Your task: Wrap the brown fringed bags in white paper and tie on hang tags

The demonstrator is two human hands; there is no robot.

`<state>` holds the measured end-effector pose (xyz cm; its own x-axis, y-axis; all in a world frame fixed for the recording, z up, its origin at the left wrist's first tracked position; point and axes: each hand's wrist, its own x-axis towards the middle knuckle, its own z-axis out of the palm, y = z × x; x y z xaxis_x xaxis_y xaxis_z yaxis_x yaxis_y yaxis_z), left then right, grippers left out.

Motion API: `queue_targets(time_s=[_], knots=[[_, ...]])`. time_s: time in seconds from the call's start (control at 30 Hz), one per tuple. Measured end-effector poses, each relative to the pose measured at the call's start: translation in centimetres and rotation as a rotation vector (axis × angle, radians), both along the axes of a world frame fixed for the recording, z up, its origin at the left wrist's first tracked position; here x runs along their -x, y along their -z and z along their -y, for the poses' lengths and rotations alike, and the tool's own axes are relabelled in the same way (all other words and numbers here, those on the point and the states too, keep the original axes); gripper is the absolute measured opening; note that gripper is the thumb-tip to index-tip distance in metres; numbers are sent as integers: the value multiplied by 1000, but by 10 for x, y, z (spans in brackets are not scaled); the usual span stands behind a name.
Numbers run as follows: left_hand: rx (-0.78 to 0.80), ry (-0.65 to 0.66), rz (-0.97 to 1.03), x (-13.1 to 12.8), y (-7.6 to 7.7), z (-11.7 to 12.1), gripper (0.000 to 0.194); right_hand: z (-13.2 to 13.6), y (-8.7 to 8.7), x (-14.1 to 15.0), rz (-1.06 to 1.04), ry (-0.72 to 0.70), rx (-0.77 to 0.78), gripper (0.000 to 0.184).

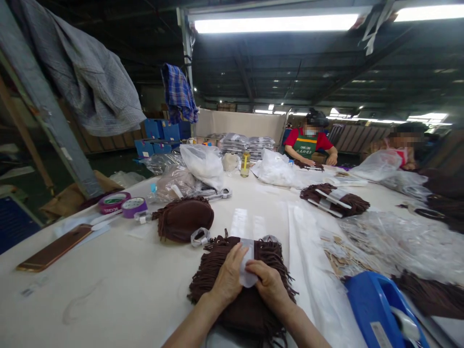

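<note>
Dark-brown fringed bag point(241, 313) lies flat on the white table point(119, 275) nearest the camera, directly under both hands, its fringe fanning out along the left and right sides. Over its far edge and down its front runs a translucent strip point(248, 279), its long axis pointing away from the person, its rounded end towards them. The left hand point(229, 271) lies along the strip's left side, fingers extended and close together, while the right hand point(271, 281), bent inward, touches it from the right, nearer that rounded end. Both touch the strip, but whether either pinches it or merely presses cannot be told. Just beyond the bag, to the left, sit a small clear roll point(200, 237) and a rounded brown pouch point(185, 220); farther left are a purple tape roll point(134, 207) and a smartphone point(54, 249). On the right stands a blue tape dispenser point(377, 302). Another fringed bundle point(351, 203) rests farther out, and across the table a masked co-worker point(310, 142) handles something dark.
</note>
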<state>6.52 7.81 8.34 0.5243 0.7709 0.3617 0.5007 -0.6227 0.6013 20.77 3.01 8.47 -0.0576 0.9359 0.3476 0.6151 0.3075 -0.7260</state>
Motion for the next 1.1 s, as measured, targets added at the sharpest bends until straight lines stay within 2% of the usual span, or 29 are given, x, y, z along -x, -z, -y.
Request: queue_targets(time_s=[0.1,0.27,0.4,0.53,0.63,0.7,0.83,0.93,1.1], knots=[[-148,161,-125,6,-3,-1,42,3,-3,1,56,-31,-10,34],[-136,256,-175,14,-4,-4,35,9,-8,2,143,-57,-15,40],[-115,279,-174,15,2,-4,31,16,-9,4,187,-21,-18,39],[-65,288,-138,17,6,-6,32,30,-15,14,212,82,-10,32],[-25,278,-92,19,5,-8,27,48,-18,28,279,198,-70,43],[-1,255,-50,19,3,-10,23,62,-15,37,370,238,-149,49],[39,205,39,18,1,-13,23,82,2,42,556,145,-252,66],[46,205,79,17,-1,-14,24,80,3,39,646,123,-135,72],[8,232,94,17,-9,-13,23,59,-26,40,653,107,210,80]])
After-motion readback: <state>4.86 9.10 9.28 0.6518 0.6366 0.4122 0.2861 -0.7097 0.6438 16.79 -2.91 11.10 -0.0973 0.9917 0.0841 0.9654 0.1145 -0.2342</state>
